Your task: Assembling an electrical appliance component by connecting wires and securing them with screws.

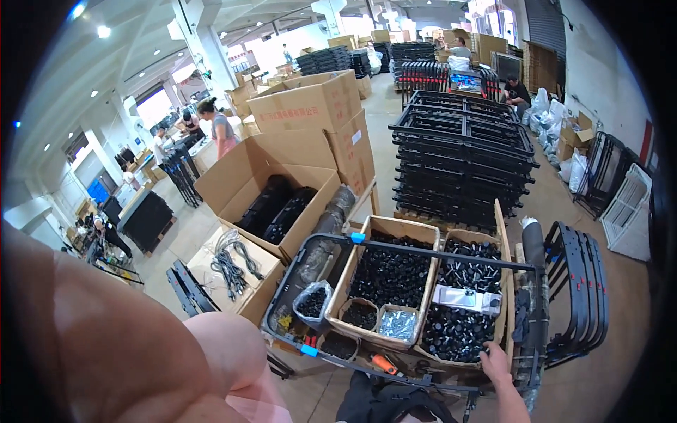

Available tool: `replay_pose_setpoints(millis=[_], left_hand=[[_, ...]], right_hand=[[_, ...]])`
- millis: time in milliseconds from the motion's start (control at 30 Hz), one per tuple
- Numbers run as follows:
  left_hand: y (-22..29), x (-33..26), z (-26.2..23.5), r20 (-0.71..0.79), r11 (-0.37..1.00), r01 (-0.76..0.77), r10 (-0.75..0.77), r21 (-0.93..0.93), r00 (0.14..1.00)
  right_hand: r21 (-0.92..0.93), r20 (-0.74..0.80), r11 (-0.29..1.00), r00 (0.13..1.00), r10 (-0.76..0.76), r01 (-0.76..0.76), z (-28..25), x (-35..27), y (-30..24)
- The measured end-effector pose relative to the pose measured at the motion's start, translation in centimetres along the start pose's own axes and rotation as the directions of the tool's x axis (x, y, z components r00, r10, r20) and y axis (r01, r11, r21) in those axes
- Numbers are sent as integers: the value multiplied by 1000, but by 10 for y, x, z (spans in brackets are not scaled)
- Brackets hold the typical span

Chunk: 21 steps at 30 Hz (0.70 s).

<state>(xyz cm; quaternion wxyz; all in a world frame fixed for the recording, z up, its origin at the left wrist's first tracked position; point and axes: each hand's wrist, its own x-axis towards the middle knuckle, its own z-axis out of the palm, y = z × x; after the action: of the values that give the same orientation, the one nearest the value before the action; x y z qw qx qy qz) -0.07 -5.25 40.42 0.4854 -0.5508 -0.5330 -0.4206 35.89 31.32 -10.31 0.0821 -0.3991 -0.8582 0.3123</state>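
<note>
My right hand (496, 365) is at the near right corner of a cardboard box of black round-headed bolts (458, 331). Its fingers are curled together at the rim, by the dark parts; whatever they pinch is too small to make out. A bare left arm (127, 331), very close, fills the lower left, and its hand is out of view. Around the boxes runs a black tubular frame (451, 252) with blue pieces on it. Left of the bolts, a larger box holds black round caps (391, 275), with small tubs of dark parts (358, 314) and silver screws (398, 323).
An orange-handled tool (384, 364) lies near the front edge. A bag of small black parts (312, 303) and coiled grey cables (233, 264) are to the left. Beyond stand an open carton (233, 173) and stacked black frames (462, 155). Several people work farther off.
</note>
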Motion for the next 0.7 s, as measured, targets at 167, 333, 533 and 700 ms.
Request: replay_pose_setpoints(millis=[167, 333, 533, 700], left_hand=[[-13, -21, -19, 34, 994, 65, -63, -88, 997], [-33, -40, 13, 80, 975, 118, -105, -191, 991], [-31, -33, 49, 87, 962, 96, -77, -256, 993], [-24, -22, 74, 0, 967, -8, 8, -253, 1000]], right_hand=[[5, 30, 1000, 999, -14, 14, 9, 3, 3], [-42, 122, 995, 988, 97, -93, 3, 21, -11], [-34, 81, 998, 995, 58, -56, 10, 23, -3], [-122, 134, 989, 986, 94, -78, 12, 23, -3]])
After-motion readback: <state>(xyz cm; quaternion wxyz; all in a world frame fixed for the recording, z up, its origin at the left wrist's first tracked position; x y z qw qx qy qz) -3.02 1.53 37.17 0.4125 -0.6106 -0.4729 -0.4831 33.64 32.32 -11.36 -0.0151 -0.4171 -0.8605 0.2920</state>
